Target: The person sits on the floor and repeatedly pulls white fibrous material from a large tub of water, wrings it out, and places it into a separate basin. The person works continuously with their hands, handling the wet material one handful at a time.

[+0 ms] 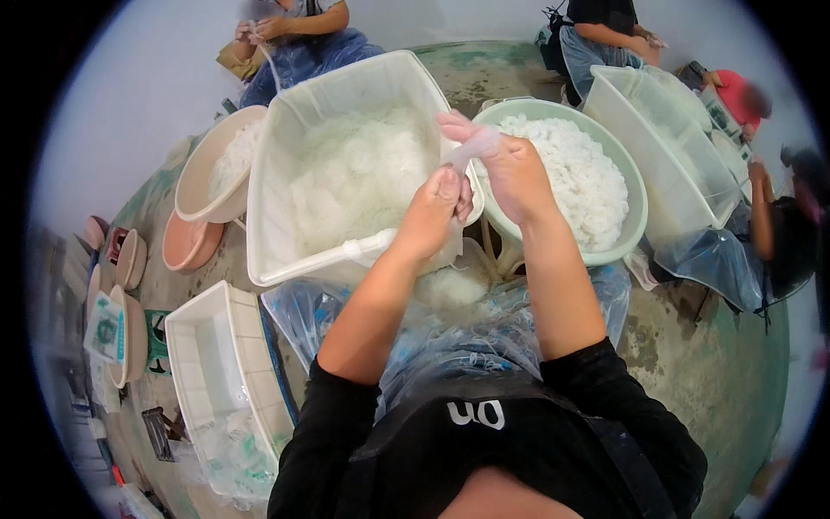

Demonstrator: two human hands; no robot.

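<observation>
A wet, translucent white strip [472, 146], which looks like sausage casing, is stretched between my hands above the edge of a big white plastic tub. My left hand [431, 211] is curled tightly around its lower end. Across the fingers of my right hand [519, 172] lies the upper end, with those fingers stretched out to the left. Cloudy water and pale, soft material fill much of the white tub [266, 194]. Below my right forearm, a light green basin [639, 194] holds a heap of white, stringy material [583, 188]. A clear plastic apron [454, 331] covers my lap.
At left stand a beige basin [188, 188], a salmon basin [185, 243] and a white crate [249, 344] containing clear plastic bags. A translucent tub [674, 175] is at right. Several people sit around, one [305, 39] working beyond my tub. The concrete floor [700, 389] has wet stains.
</observation>
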